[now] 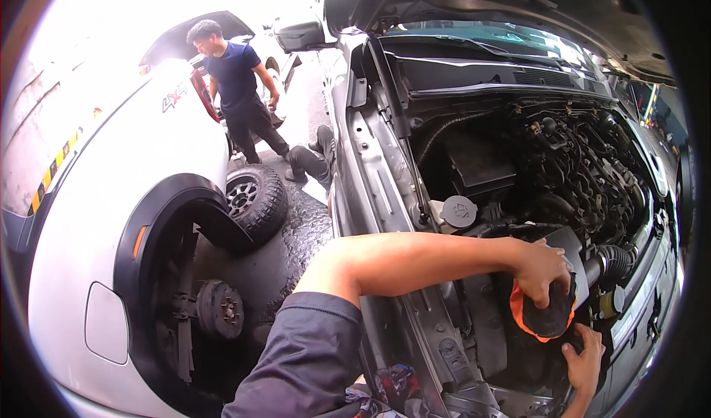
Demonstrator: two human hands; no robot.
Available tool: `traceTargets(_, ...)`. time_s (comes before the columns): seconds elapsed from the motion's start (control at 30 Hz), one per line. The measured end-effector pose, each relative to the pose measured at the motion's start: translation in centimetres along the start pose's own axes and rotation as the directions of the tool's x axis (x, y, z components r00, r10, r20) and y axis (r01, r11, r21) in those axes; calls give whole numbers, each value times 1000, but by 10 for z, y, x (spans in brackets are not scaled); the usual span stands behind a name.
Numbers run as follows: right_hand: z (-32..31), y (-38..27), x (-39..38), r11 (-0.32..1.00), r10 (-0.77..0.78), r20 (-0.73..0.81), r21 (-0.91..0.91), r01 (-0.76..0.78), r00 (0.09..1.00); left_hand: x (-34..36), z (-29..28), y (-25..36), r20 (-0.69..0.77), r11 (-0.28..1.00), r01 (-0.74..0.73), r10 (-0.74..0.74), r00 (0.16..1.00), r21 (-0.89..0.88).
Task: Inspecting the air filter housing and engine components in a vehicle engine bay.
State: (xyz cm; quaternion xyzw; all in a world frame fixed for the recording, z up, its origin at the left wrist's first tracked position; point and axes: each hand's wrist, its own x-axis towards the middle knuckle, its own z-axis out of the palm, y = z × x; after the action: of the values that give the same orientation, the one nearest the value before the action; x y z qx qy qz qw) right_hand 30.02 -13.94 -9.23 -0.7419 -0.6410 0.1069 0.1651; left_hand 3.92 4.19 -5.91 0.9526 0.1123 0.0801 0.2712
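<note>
Far left of the round grey cap (pixel 459 211) stands a white vehicle (pixel 81 225), its bare wheel hub (pixel 221 309) showing below the cap's level. Nearer the cap, though well to its left, a wheel with a chunky tyre (pixel 274 203) rests beside the wheel arch. Up and left of the cap stands a person in a dark blue shirt (pixel 233 77), with another person's dark-trousered legs (pixel 311 165) to the right. My dark grey sleeve (pixel 304 351) is below and left of the cap, and my forearm crosses just beneath it. A black box (pixel 481 168) sits just above and right of the cap. Below and right of the cap is the black piece with an orange rim (pixel 548 316); my left hand (pixel 542 271) holds it, fingers bent over its dark face. Farther right and lower than the cap, my right hand (pixel 583 362) is fairly wide, thumb apart from fingers, beside the orange rim; I cannot tell whether it touches. A ribbed black hose (pixel 613 259) lies right of the cap, a little lower.
</note>
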Motion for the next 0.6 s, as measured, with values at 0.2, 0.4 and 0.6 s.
traceTargets(0.2,3,9,0,999,-47,-10,-27,46,999,2,24,11,-313,934,198,-100,944,298)
traceTargets(0.4,1,1,1,999,-33,-5,-26,32,999,9,41,-9,-335,946,101,8,942,307)
traceTargets(0.6,1,-1,-1,999,-33,-9,-22,33,999,13,19,-29,-87,971,-128,148,985,201)
